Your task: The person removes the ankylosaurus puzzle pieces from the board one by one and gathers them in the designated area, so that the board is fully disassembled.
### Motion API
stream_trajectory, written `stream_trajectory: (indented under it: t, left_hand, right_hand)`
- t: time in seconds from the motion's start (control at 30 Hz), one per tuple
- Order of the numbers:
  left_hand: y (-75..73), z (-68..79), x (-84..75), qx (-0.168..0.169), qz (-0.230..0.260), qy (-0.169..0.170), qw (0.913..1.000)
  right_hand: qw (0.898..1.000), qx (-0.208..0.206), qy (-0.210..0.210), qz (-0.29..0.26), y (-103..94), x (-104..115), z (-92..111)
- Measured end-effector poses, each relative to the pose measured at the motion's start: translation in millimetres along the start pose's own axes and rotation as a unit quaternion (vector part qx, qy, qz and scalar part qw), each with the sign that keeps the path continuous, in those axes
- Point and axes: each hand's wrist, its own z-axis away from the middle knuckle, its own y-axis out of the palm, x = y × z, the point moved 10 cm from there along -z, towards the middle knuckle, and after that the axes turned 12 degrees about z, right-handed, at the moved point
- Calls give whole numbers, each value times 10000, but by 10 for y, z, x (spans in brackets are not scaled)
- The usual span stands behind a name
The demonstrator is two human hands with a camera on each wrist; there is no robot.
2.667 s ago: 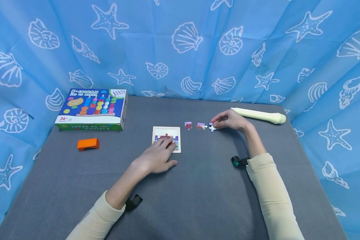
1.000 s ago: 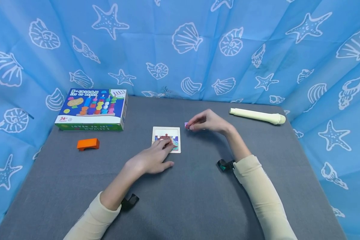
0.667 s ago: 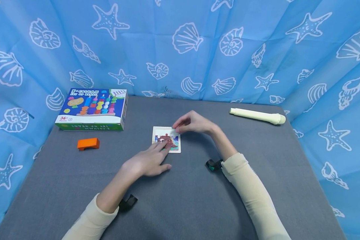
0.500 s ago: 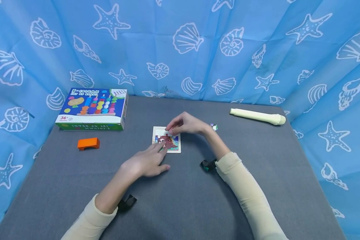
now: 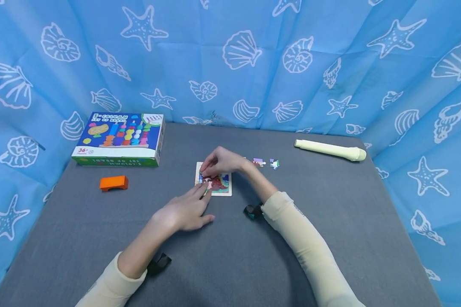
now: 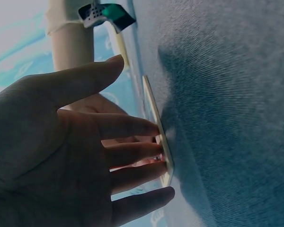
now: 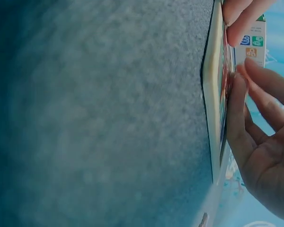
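L hand point(image 5: 186, 209) is spread, fingers fairly straight, thumb well out to the side; its fingertips rest on the near left part of a square cream puzzle board w/ a flat, raised rim point(image 5: 230, 187). R hand point(image 5: 223, 162) is over the far left corner of the same board, thumb & index close tog. in a narrow pinch; can't tell if there's a pc. btwn them. Reddish-brown & blue picture point(image 5: 220, 183) shows on the board's right side, rest hidden by the hands. Right of the board, on the grey cloth-covered table point(image 5: 223, 264), lie a small purple-and-red jigsaw pc. point(image 5: 259, 162) &, just right of it, a white-and-green jigsaw pc. point(image 5: 274, 163). Far left: blue-and-green cardboard bead-set box point(image 5: 119, 134), w/ an orange arch-shaped block point(image 5: 113, 183) near it, on the near side. Far right: long pale-yellow stick w/ a rounded end point(image 5: 330, 149)
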Motion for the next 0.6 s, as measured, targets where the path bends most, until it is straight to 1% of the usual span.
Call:
stream_trajectory:
  t: [0.13,0.27,0.6]
  left_hand:
    - [21,20,4,-69,-35,36,10000]
    - [36,28,7,-46,-42,20,10000]
    - [42,18,2,-39,-65,40,10000]
  right_hand:
    - [9996,-32,162,243,14,3,-34]
    - [9988,-17,273,418,34,10,-47]
    - [9986,-103,239,470,36,60,-15]
